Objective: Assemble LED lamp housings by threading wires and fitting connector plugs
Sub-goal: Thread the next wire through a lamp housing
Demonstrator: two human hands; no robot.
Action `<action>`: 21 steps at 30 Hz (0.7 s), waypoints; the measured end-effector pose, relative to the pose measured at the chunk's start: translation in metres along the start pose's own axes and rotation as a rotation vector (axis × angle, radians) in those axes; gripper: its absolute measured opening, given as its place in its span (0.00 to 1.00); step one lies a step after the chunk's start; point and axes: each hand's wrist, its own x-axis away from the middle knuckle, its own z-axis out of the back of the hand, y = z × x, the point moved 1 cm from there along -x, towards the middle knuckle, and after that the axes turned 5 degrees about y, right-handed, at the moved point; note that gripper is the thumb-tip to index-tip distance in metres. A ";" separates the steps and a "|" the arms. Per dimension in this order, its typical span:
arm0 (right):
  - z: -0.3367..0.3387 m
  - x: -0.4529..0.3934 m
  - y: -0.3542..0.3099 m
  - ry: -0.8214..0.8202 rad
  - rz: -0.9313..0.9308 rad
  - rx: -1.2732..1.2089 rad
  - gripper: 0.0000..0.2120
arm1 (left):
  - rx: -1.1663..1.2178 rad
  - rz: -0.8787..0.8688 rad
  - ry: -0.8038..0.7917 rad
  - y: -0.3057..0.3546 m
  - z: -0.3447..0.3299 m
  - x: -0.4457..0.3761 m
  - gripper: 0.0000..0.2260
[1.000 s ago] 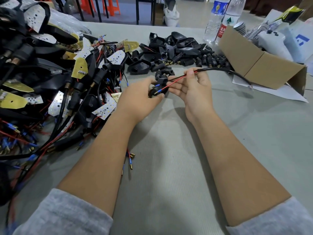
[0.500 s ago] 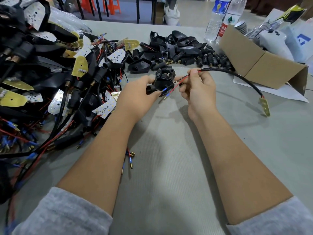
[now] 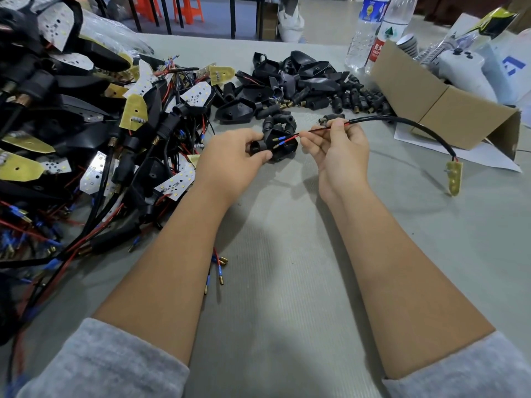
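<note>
Wire ends [image 3: 280,141] aimed at housing [image 3: 280,140]: my left hand [image 3: 232,150] grips it steady, right hand [image 3: 339,149] pinches the red-black pair for threading.

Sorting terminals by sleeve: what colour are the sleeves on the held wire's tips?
Blue sleeves before brass tips, clearest in the head view.

A single wide-angle view looks from the person's head, forward and steeply down along both forearms onto the table [image 3: 287,282], close enough that the sleeves fill the bottom corners. The left hand [image 3: 230,156] and right hand [image 3: 339,150] sit near the middle of the frame. The far table edge and the floor beyond show along the top, bent by the lens.
</note>
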 end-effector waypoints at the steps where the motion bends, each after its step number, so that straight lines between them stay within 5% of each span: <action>1: 0.000 0.000 0.000 -0.002 -0.001 -0.001 0.09 | 0.011 0.000 0.004 0.000 0.000 0.000 0.17; 13: -0.003 0.006 -0.002 -0.121 -0.314 -0.369 0.09 | 0.164 -0.016 0.066 0.005 -0.001 0.002 0.15; 21: -0.002 0.007 0.002 -0.174 -0.301 -0.133 0.05 | 0.450 0.063 0.106 0.012 0.005 0.002 0.11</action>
